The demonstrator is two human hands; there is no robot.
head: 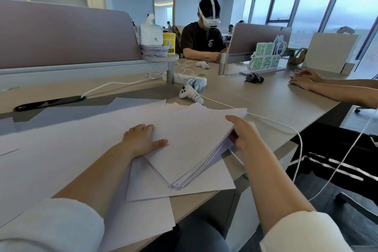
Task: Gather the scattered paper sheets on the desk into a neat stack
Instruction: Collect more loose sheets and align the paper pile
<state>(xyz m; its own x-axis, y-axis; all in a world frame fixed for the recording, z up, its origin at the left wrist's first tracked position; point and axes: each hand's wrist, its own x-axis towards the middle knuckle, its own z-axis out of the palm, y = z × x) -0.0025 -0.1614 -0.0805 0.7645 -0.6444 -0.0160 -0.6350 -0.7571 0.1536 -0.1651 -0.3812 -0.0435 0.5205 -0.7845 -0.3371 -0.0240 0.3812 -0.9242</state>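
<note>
A thick bundle of white paper sheets (192,141) lies tilted on the desk (266,98) in front of me, its near corner fanned out. My right hand (243,133) grips the bundle's right edge, thumb on top and fingers underneath, lifting that side. My left hand (143,139) rests flat on the paper at the bundle's left edge, fingers partly tucked under it. More loose white sheets (61,149) spread out to the left, and two sheets (184,188) stick out below the bundle toward the desk's front edge.
A white controller (190,94) and a white cable (276,125) lie just behind and right of the bundle. A power strip (184,77), tissue box (148,32) and yellow can (169,43) stand farther back. Another person's hands (304,80) rest at the right.
</note>
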